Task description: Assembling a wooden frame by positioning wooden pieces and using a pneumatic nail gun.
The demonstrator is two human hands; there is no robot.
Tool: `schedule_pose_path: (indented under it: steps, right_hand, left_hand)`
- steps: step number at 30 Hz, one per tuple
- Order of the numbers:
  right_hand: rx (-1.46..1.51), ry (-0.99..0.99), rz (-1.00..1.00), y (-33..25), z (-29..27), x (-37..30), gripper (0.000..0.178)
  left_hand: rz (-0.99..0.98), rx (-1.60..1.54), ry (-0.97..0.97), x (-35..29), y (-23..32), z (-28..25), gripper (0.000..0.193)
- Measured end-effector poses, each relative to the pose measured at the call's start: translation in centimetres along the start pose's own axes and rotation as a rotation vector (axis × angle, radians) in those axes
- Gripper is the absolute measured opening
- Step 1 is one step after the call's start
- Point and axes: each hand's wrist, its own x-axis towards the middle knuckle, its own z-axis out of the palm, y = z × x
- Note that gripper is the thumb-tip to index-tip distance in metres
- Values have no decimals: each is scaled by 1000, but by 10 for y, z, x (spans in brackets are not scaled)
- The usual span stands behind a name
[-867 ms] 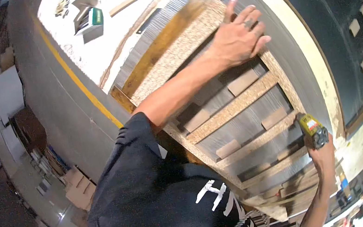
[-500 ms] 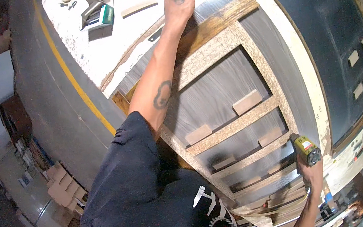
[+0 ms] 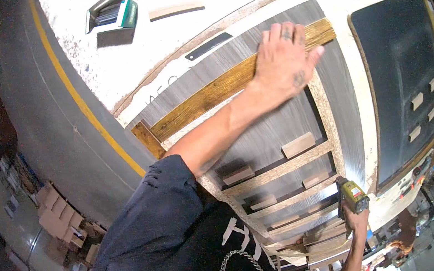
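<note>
My left hand [image 3: 286, 63] lies palm down with fingers stretched over a brown-stained wood strip [image 3: 205, 97], near its right end. That strip runs along the far side of a chipboard frame [image 3: 278, 168] set on a grey wood-grain panel [image 3: 341, 83]. Its near end meets a shorter stained piece [image 3: 147, 139] at the left corner. In my right hand [image 3: 358, 222], closed round the handle, is a yellow-green and black nail gun [image 3: 354, 196], held over the right side of the frame. Small light wood blocks [image 3: 298, 144] stand along the crosspieces.
Beyond the panel lie a dark flat metal strip [image 3: 208, 46], a thin wood strip [image 3: 176, 10] and an opened green-and-white box [image 3: 115, 16] of fasteners. A dark panel with blocks [image 3: 399, 74] lies to the right. A yellow floor line [image 3: 70, 81] runs at the left.
My left hand has come back from the far table, changing from curled to spread flat on the stained strip. The nail gun in my right hand has shifted slightly left and down in view.
</note>
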Motion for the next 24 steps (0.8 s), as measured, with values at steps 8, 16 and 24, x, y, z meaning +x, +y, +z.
schedule_pose_path:
  steps: [8,16,24]
  right_hand:
    - [201,19,37,-31,-13,-19,56]
    - [126,-10,21,-50,-15,-15,59]
    - [164,30,-11,-44,-9,-16,53]
  left_hand:
    - [30,118,127,-2,8,32,82]
    - [70,177,181,-8,2,31,72]
    - [62,134,177,-5,2,37,76]
